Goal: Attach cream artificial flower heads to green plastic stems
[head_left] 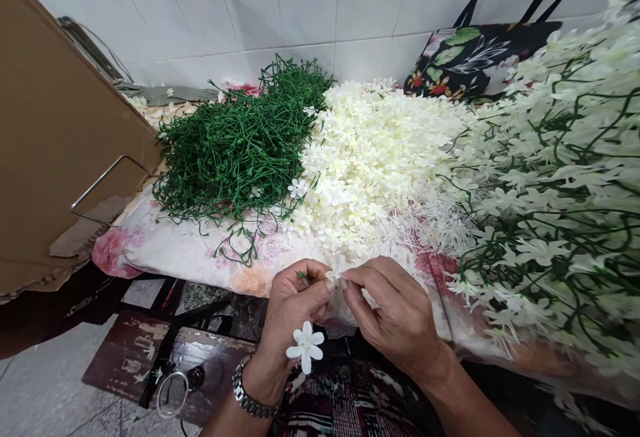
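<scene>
My left hand (297, 300) is closed in a pinch around a green plastic flower stem (303, 275), mostly hidden by the fingers. One white artificial flower (305, 349) with open petals hangs below that hand, in front of the wrist. Another white blossom (334, 278) shows at the left fingertips. Thumb and forefinger of my right hand (393, 307) pinch a thin white piece right beside this blossom; its far end is hidden. Beyond the hands lie a heap of loose white blossoms (370, 157) and a tangle of green stems (235, 147).
Stems with white flowers (540, 223) are piled high on the right, beside thin white sticks (435, 223). A flowered cloth (175, 243) covers the work surface. A cardboard box (65, 130) stands left, and a black floral bag (480, 60) leans on the tiled wall.
</scene>
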Demonstrator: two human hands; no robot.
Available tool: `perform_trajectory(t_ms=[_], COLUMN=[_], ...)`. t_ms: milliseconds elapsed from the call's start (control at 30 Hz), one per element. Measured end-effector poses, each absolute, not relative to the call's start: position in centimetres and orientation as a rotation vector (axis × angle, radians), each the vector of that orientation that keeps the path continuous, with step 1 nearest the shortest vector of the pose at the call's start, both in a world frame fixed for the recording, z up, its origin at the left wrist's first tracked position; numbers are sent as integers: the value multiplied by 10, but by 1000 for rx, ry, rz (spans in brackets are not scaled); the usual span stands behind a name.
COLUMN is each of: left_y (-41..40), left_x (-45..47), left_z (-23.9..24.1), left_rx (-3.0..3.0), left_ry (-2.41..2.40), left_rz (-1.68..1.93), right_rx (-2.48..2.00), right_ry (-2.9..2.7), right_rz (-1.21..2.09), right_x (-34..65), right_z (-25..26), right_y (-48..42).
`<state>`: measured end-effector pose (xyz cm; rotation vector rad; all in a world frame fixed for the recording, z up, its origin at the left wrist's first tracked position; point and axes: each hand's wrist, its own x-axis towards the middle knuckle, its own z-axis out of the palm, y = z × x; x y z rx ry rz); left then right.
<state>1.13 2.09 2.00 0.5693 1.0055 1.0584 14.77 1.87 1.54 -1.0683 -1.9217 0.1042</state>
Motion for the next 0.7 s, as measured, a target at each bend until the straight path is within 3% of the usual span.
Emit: perform_trajectory(t_ms=[700], left_y=[14], left_x=[8], left_z=[8], left_rx=[693], left_ry=[1004], left_rz=[1178], right_rx=[-1020], right_ry=[-1887], right_rz=[228], right_x=[148], right_z=[11], right_y=[12])
